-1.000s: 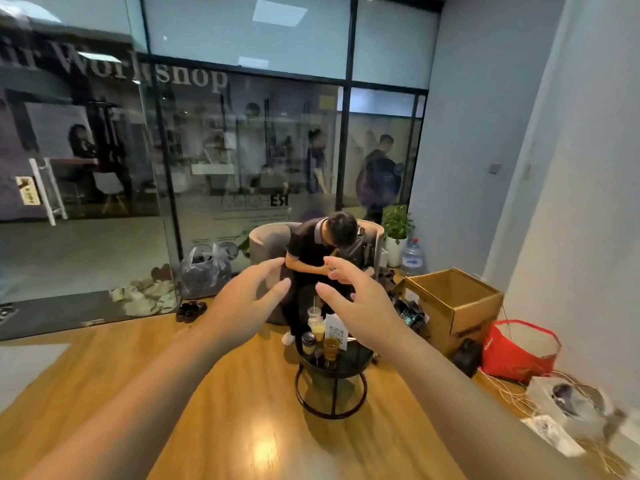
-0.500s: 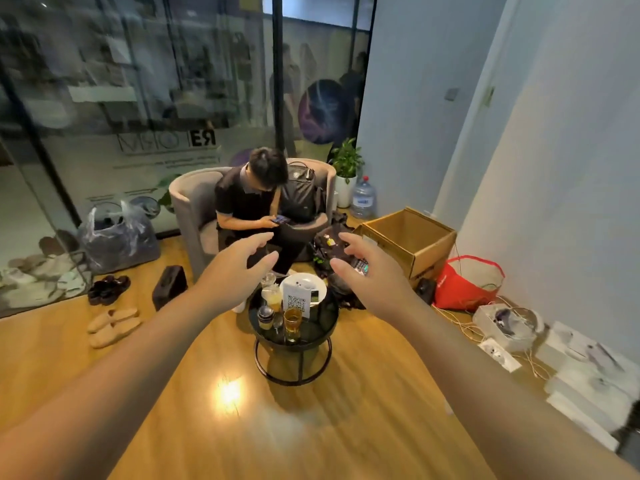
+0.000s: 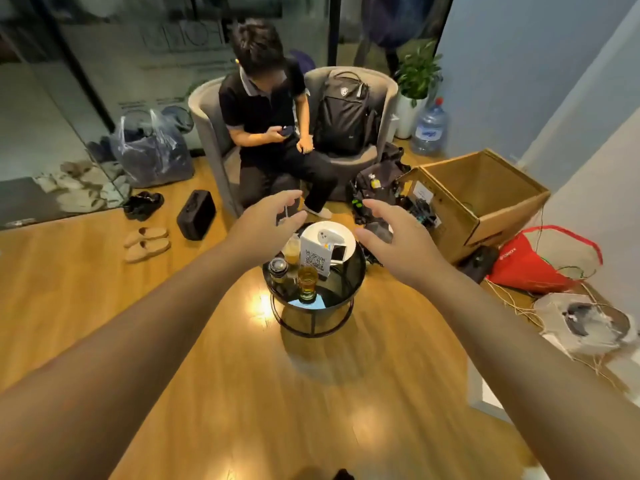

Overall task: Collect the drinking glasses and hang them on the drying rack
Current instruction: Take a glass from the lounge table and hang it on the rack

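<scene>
A small round black table (image 3: 346, 289) stands on the wooden floor ahead of me. On it are a glass of amber drink (image 3: 307, 280) near the front, a capped dark jar (image 3: 278, 268) to its left and a plastic cup of pale drink (image 3: 291, 250) behind. My left hand (image 3: 265, 221) hovers above the table's far left side, fingers spread and empty. My right hand (image 3: 394, 233) hovers over the far right side, also spread and empty. No drying rack is in view.
A white plate (image 3: 348, 235) with a white device and a QR-code card (image 3: 313, 258) share the table. A person (image 3: 266, 109) sits in a grey armchair behind it. An open cardboard box (image 3: 481, 199), red bag (image 3: 530, 268) and cables lie right; shoes (image 3: 147, 242) lie left.
I have come closer and my view has tipped down onto the table. Both hands stay stretched out and empty, now over the table's far side.
</scene>
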Demonstrator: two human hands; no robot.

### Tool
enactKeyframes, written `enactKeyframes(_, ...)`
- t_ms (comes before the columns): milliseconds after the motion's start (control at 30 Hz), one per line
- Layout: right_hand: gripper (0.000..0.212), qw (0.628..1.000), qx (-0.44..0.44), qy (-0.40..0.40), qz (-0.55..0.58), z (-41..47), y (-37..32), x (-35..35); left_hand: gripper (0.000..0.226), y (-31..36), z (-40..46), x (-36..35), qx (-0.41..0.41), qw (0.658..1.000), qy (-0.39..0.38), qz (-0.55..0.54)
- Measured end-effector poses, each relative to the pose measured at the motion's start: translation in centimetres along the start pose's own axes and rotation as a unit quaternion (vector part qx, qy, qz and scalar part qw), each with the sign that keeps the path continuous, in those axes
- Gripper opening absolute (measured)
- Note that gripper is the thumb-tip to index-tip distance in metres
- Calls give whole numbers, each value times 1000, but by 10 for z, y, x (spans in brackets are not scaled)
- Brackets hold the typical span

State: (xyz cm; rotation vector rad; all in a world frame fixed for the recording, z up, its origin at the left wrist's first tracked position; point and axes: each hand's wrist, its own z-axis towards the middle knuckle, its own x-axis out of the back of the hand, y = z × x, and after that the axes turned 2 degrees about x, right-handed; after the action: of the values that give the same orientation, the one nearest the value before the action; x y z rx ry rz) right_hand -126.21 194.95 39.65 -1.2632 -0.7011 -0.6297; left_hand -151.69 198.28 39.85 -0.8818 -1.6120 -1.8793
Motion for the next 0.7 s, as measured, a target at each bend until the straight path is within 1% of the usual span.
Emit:
enactKeyframes(133,58,999,-2,-39,-8,34,53,-24,53,-21,42,-55,24,1000,-15,-1)
enactKeyframes(200,61,998,-15,-59,-13,50,80,-44,53,-41,63,-89,36,999,-19,-14)
enactKeyframes(367,68,994,-35,-105,-2,86,153,-119,63,-118,105,-185,75,996,-40,-38)
enactKeyframes(567,66,985,-75,-149,30,121,225,-224,75,-217,143,-280,128,985,-101,-59)
enactKeyframes(700,67,978,-112,-170,32,141,261,-276,79,-270,162,-325,149,982,-113,-29)
